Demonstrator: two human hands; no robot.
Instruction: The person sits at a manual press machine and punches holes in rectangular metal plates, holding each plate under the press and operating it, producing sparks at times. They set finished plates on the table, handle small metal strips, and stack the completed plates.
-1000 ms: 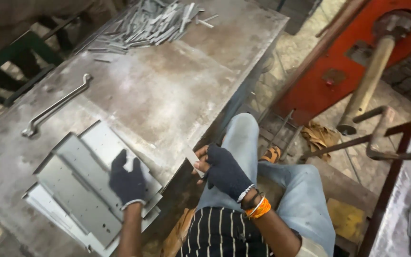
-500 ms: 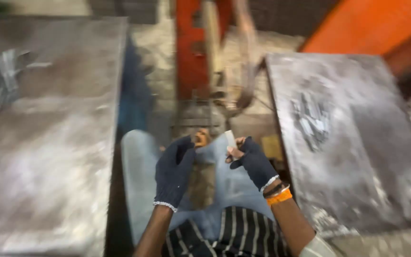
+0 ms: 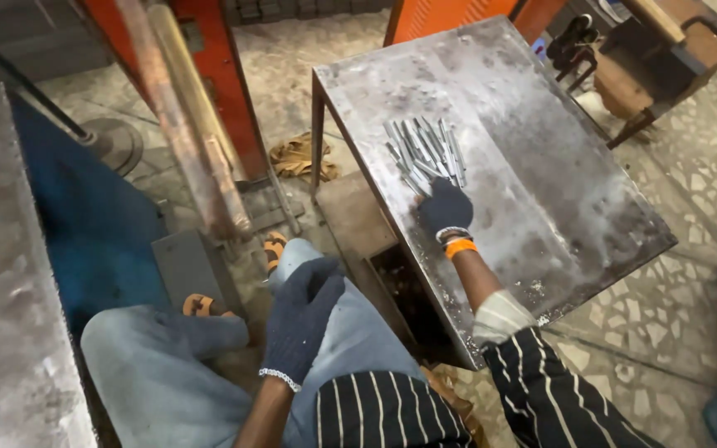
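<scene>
Grey, scuffed steel-topped bench (image 3: pixel 541 149) stands at the person's right; orange-red machine frame with rusty pipes (image 3: pixel 184 116) is ahead, and a brown rag (image 3: pixel 300 156) lies on the floor. A fanned pile of short silvery metal strips (image 3: pixel 425 149) lies on the bench near its left edge, apparently all loose, none lifted. Right hand (image 3: pixel 446 209) in dark knit glove rests at the pile's near end, fingers curled onto the strips; grip not clearly closed, cannot tell. Left hand (image 3: pixel 302 319), gloved, lies on the jeans-clad knee, fingers loosely spread, empty. Picking up looks barely begun.
</scene>
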